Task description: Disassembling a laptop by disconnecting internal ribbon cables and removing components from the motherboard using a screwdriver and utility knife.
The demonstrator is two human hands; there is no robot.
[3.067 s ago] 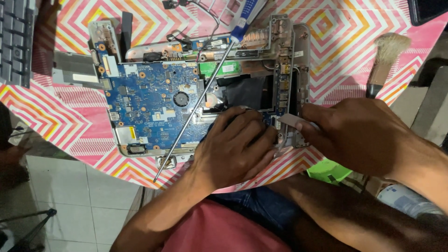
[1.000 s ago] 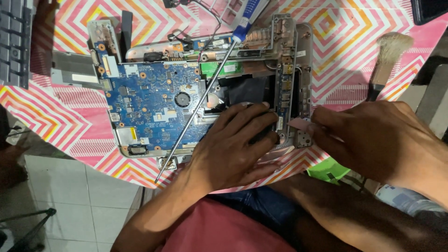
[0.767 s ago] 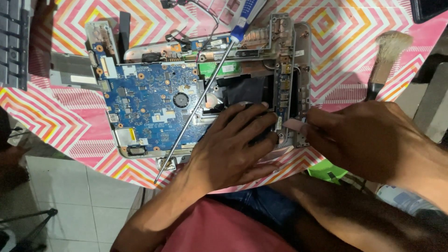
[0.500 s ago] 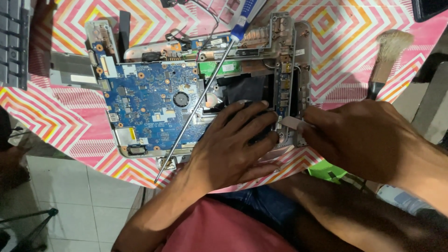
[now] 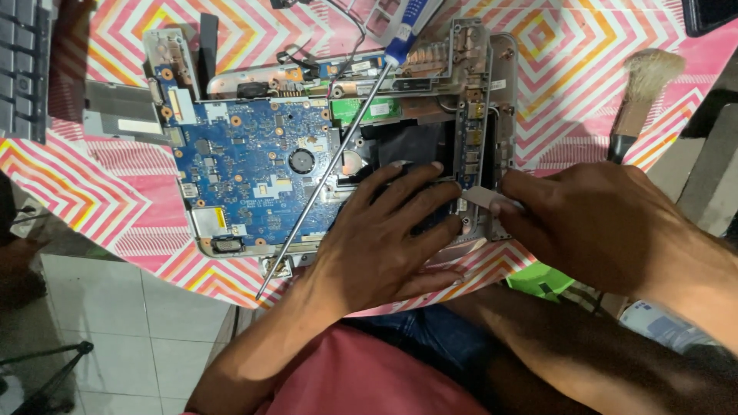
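An opened laptop chassis (image 5: 503, 84) with a blue motherboard (image 5: 246, 169) lies on a pink and orange zigzag cloth. My left hand (image 5: 384, 238) lies flat, fingers spread, pressing on the black area at the chassis's near right. My right hand (image 5: 592, 223) pinches a small flat pale pry tool (image 5: 480, 197), whose tip touches the chassis's right edge beside the left fingertips. A long screwdriver (image 5: 330, 169) with a blue handle lies diagonally across the board.
A brush (image 5: 642, 92) with pale bristles lies on the right of the cloth. A detached keyboard (image 5: 23, 69) sits at the top left. A green object (image 5: 542, 278) shows under the table edge, with tiled floor at the lower left.
My right hand drifted slightly right, then came back left with the pry tool against the chassis edge. My left hand stays pressed in place.
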